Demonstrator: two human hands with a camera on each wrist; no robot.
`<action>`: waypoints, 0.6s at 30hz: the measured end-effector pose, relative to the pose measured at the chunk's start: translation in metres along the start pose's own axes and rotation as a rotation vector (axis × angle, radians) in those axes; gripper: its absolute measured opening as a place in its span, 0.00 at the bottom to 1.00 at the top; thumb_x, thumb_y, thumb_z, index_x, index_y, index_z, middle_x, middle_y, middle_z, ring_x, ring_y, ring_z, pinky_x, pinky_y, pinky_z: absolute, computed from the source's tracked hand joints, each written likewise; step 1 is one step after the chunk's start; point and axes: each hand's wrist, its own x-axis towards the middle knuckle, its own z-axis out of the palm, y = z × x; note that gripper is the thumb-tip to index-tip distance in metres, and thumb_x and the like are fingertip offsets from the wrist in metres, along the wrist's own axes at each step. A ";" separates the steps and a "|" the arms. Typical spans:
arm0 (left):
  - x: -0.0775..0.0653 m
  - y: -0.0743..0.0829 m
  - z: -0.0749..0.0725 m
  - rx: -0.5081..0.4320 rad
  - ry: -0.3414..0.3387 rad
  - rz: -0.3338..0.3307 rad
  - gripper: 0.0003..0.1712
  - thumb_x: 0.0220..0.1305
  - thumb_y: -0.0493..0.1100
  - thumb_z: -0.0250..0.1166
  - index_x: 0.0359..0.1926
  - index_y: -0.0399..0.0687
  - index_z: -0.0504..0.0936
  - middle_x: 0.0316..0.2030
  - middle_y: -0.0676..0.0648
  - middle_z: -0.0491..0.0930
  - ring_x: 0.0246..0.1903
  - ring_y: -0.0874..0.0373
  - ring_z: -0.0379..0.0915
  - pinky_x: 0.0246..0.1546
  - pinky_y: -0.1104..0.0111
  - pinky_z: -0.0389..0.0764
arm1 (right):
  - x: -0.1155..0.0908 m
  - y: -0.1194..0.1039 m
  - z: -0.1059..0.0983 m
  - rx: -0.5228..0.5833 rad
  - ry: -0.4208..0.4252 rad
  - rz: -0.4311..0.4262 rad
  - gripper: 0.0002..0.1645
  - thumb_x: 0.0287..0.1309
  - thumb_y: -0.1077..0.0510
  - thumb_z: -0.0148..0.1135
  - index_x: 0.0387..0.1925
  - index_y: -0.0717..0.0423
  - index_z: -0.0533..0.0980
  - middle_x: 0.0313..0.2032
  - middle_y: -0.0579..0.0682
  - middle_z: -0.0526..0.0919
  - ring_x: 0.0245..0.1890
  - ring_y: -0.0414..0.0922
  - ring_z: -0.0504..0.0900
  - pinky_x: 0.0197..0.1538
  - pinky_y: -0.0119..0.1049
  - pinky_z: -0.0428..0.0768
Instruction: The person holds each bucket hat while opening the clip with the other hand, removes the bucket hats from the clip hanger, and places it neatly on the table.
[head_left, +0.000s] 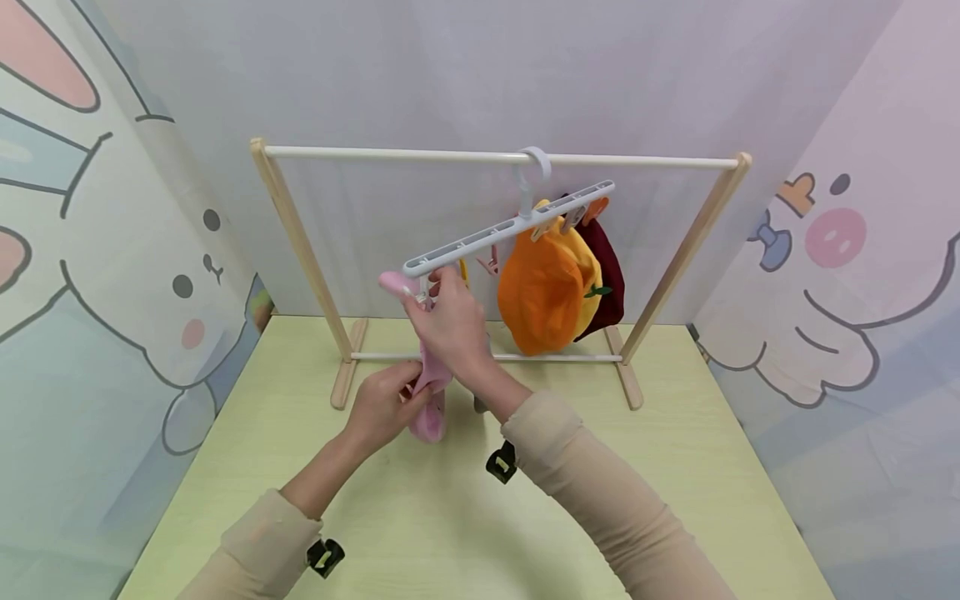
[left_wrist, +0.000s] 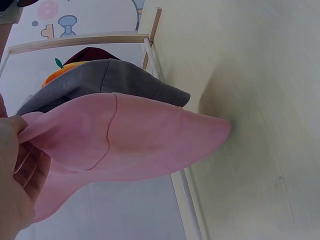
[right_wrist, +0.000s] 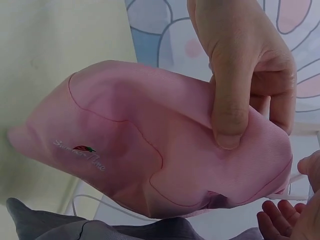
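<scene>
A pink fabric hat hangs below the left end of a white clip hanger. My left hand grips it partway down, its thumb lying over the cloth in the right wrist view. My right hand is up at the hanger's left end and pinches a white clip beside the hat's top edge. Small lettering and a red-and-green motif decorate the pink fabric. Behind it hangs a grey hat, mostly hidden by my right arm in the head view.
The hanger tilts on the top bar of a wooden-legged rack. An orange hat, a yellow hat and a maroon hat hang on its right side. A pink clip dangles near the middle. The rack stands on a pale table.
</scene>
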 end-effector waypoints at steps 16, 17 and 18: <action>-0.002 -0.002 0.000 -0.039 0.001 -0.026 0.07 0.45 0.36 0.65 0.25 0.49 0.74 0.20 0.57 0.73 0.19 0.68 0.69 0.19 0.77 0.72 | 0.001 0.003 0.002 -0.058 0.034 -0.082 0.17 0.47 0.46 0.58 0.34 0.52 0.68 0.27 0.45 0.76 0.22 0.37 0.75 0.22 0.30 0.70; -0.002 -0.002 0.000 -0.039 0.002 -0.029 0.07 0.45 0.36 0.64 0.25 0.49 0.74 0.20 0.57 0.73 0.19 0.68 0.69 0.19 0.77 0.71 | 0.001 0.004 0.002 -0.063 0.035 -0.089 0.17 0.47 0.46 0.58 0.33 0.52 0.68 0.27 0.45 0.75 0.22 0.37 0.74 0.22 0.30 0.70; -0.002 -0.002 0.000 -0.038 0.004 -0.034 0.07 0.45 0.36 0.64 0.25 0.49 0.74 0.20 0.57 0.73 0.19 0.68 0.69 0.19 0.78 0.71 | 0.002 0.004 0.002 -0.063 0.034 -0.092 0.17 0.47 0.46 0.58 0.33 0.52 0.68 0.27 0.45 0.75 0.22 0.38 0.74 0.22 0.30 0.70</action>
